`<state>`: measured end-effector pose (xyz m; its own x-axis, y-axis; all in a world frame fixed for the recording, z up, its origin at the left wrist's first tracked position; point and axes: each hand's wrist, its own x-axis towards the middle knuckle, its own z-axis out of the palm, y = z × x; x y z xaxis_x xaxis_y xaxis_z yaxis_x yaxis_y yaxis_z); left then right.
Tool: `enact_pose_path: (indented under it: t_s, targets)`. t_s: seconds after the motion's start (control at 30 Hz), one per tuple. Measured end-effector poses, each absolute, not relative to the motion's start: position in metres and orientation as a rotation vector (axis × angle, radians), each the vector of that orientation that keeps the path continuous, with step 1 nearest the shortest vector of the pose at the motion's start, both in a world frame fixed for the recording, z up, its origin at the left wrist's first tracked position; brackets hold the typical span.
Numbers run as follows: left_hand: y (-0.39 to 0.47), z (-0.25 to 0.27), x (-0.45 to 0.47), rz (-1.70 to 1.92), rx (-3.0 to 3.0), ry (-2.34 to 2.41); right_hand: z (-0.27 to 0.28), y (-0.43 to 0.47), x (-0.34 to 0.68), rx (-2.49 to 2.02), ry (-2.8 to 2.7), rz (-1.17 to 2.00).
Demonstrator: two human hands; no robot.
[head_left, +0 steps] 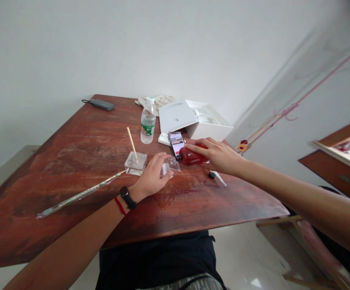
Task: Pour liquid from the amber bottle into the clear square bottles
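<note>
My right hand (pixel 215 152) is wrapped round a red bottle (pixel 192 156), tipped on its side with its dark neck pointing left. That neck meets the mouth of a small clear container (pixel 172 163), which my left hand (pixel 154 174) grips, tilted towards the bottle. What is inside the clear container cannot be made out. Left of my left hand stands a square clear block (pixel 135 162) with a wooden stick (pixel 131 141) upright in it. A small black cap (pixel 212 175) lies below my right hand, beside a white strip (pixel 220 179).
Wet drops spread over the wooden table (pixel 102 133) below my hands. Behind them are a phone (pixel 177 141), a water bottle (pixel 148 123), an opened white box (pixel 211 127) and a cloth (pixel 162 100). A wrapped long stick (pixel 78 196) and a grey power bank (pixel 102 104) lie left.
</note>
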<state>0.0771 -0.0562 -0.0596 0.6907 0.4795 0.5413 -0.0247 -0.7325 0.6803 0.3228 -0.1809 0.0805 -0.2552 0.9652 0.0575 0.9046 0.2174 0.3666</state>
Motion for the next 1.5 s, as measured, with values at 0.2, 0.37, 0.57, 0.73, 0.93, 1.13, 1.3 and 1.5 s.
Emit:
enact_pose_path:
  t_s: [0.2,0.37,0.57,0.73,0.93,1.13,1.3,1.5]
  targets:
    - [-0.0571,-0.0585,0.0766,0.960,2.220,0.349,0.0803,-0.1811,0.3252,1.767,2.306,0.522]
    - [-0.0570,-0.0585,0.0768,0.966,2.215,0.351,0.0805,-0.1815,0.3245,1.768,2.287,0.518]
    - [-0.0569,-0.0577,0.0767,0.964,2.212,0.351,0.0813,-0.1817,0.3215,1.789,2.248,0.502]
    - [-0.0570,-0.0582,0.0770,0.965,2.210,0.348,0.0808,-0.1817,0.3225,1.769,2.269,0.517]
    - [-0.0566,-0.0603,0.0776,0.968,2.211,0.352,0.0795,-0.1810,0.3261,1.749,2.287,0.545]
    - [-0.0571,-0.0586,0.0772,0.965,2.214,0.355,0.0799,-0.1809,0.3264,1.747,2.280,0.531]
    - [-0.0572,-0.0578,0.0765,0.960,2.219,0.361,0.0802,-0.1809,0.3249,1.764,2.264,0.520]
    - [-0.0575,-0.0581,0.0764,0.956,2.221,0.367,0.0801,-0.1807,0.3256,1.762,2.266,0.515]
